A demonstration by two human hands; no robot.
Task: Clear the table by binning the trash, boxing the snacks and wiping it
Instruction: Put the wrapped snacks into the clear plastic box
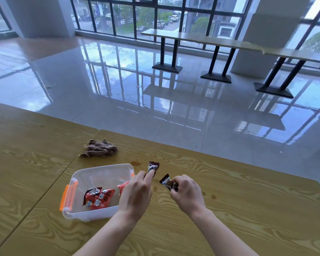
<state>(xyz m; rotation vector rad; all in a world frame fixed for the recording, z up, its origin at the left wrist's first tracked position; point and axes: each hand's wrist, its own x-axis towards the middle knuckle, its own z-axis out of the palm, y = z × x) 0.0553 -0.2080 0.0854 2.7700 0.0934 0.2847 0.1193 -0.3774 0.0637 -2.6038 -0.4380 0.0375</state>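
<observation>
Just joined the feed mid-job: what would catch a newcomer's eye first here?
The left hand pinches the far dark packet, the right hand the near dark packet, low centre. Left of them a clear box holds red packets; a brown cloth lies crumpled beyond it.

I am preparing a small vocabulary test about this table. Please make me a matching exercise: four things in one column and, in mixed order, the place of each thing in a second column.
Things
1. brown cloth
2. red snack packet
3. farther dark snack
4. nearer dark snack

Places
A. pinched by the right hand
B. inside the clear box
C. crumpled on the table, beyond the box
D. pinched by the left hand

Pairs: 1-C, 2-B, 3-D, 4-A
</observation>
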